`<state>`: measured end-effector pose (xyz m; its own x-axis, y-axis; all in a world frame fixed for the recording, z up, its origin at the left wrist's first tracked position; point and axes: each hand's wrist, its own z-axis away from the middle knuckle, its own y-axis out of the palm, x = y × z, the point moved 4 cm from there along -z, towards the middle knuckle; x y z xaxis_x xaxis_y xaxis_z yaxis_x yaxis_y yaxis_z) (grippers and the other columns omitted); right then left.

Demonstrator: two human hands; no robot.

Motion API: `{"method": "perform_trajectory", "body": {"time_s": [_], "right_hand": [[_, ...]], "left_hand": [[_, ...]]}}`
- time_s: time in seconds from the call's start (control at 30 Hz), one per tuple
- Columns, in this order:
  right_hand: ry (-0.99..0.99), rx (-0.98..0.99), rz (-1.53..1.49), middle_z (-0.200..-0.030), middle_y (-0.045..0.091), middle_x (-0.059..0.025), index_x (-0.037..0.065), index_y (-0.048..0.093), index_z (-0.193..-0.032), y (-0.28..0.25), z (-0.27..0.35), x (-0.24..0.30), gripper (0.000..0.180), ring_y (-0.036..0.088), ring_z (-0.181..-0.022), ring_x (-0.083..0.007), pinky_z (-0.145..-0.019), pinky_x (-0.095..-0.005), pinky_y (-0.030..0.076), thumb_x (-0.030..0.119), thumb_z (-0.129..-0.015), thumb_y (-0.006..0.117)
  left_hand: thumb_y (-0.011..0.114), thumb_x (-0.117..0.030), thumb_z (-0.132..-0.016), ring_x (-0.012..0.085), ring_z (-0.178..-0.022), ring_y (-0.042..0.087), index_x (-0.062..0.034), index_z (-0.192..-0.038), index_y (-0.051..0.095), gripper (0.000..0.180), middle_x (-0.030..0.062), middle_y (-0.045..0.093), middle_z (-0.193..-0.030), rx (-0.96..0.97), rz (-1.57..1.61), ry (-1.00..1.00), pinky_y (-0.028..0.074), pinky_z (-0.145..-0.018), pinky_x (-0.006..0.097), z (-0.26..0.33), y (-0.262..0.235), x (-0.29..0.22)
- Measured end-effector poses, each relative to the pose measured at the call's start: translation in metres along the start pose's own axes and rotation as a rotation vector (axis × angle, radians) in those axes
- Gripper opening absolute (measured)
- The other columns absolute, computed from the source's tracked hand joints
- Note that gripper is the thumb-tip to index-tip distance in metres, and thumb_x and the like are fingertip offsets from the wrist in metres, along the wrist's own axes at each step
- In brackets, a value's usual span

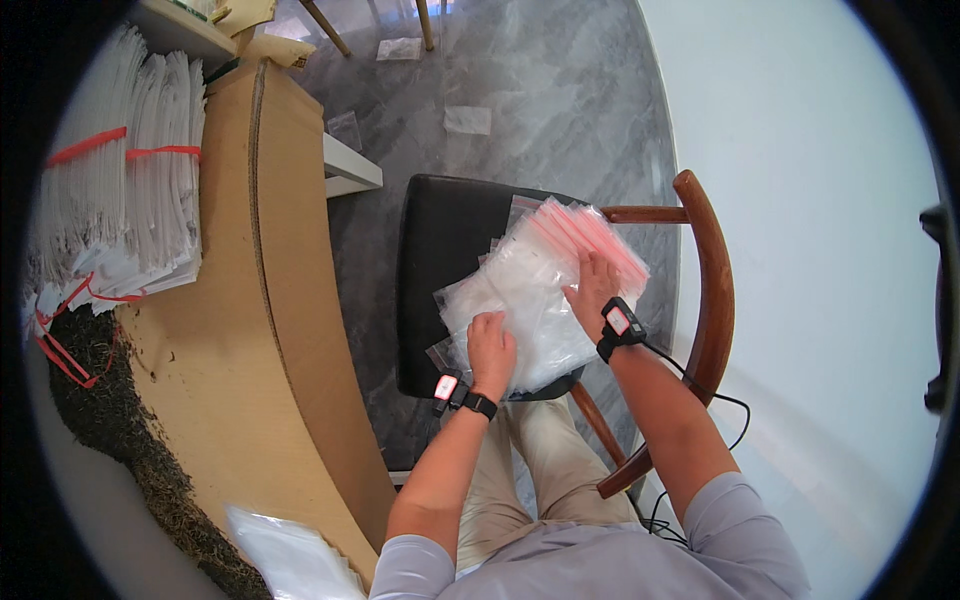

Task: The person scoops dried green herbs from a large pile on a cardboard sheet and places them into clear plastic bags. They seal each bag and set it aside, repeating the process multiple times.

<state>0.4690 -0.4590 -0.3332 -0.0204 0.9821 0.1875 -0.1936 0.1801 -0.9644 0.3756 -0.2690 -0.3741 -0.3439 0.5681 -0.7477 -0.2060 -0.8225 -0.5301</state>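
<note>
A loose pile of clear zip-lock plastic bags with red seal strips along the far right edges lies on the black seat of a chair. My left hand rests on the near left part of the pile, its fingers curled in; whatever is between them is hidden. Farther right, my right hand lies on the bags close to the red strips, with thumb and fingers apart. Both wrists wear black straps with small devices.
The chair's curved wooden backrest rises on the right beside a white wall. At left stands a cardboard box with dark dried leaves, and bundles of white bags tied in red. Small plastic bags lie on the grey floor.
</note>
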Motion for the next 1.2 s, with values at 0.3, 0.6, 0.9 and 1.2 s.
{"method": "perform_trajectory", "body": {"time_s": [0.3, 0.6, 0.9, 1.2], "right_hand": [[0.047, 0.052, -0.046, -0.102, 0.054, -0.0168, 0.002, 0.055, -0.105, -0.005, -0.015, -0.004, 0.044, 0.052, -0.097, -0.0361, -0.081, -0.0452, 0.044, 0.016, -0.068, 0.074], [0.082, 0.195, -0.270, -0.091, 0.059, -0.0241, 0.000, 0.056, -0.095, 0.018, -0.004, -0.029, 0.027, 0.057, -0.089, -0.0411, -0.078, -0.0464, 0.046, 0.013, -0.072, 0.063], [-0.052, 0.027, 0.089, -0.111, 0.054, -0.0152, 0.006, 0.058, -0.100, -0.023, -0.029, -0.048, 0.035, 0.052, -0.103, -0.0364, -0.085, -0.0451, 0.045, 0.010, -0.067, 0.068], [0.076, 0.124, 0.086, -0.113, 0.053, -0.0169, 0.005, 0.040, -0.129, -0.012, -0.041, -0.044, 0.070, 0.052, -0.105, -0.0361, -0.087, -0.0446, 0.045, 0.019, -0.068, 0.073]], "left_hand": [[0.069, -0.024, -0.072, 0.0377, -0.130, 0.028, -0.0183, -0.132, 0.046, 0.065, 0.0156, 0.032, -0.142, 0.064, -0.614, 0.160, 0.030, -0.100, 0.051, 0.018, 0.026, 0.011], [0.061, -0.004, -0.072, 0.0326, -0.096, 0.050, -0.0049, -0.091, 0.059, 0.019, 0.0121, 0.055, -0.099, -0.085, -0.272, 0.269, 0.043, -0.084, 0.042, -0.002, 0.014, 0.021], [0.057, 0.001, -0.074, 0.0341, -0.091, 0.050, -0.0026, -0.085, 0.055, 0.011, 0.0140, 0.056, -0.092, -0.217, 0.003, 0.223, 0.042, -0.080, 0.042, -0.006, -0.011, 0.018], [0.056, 0.001, -0.075, 0.0341, -0.091, 0.051, -0.0012, -0.086, 0.055, 0.011, 0.0137, 0.055, -0.091, -0.367, 0.124, 0.051, 0.042, -0.082, 0.040, -0.019, -0.034, 0.052]]}}
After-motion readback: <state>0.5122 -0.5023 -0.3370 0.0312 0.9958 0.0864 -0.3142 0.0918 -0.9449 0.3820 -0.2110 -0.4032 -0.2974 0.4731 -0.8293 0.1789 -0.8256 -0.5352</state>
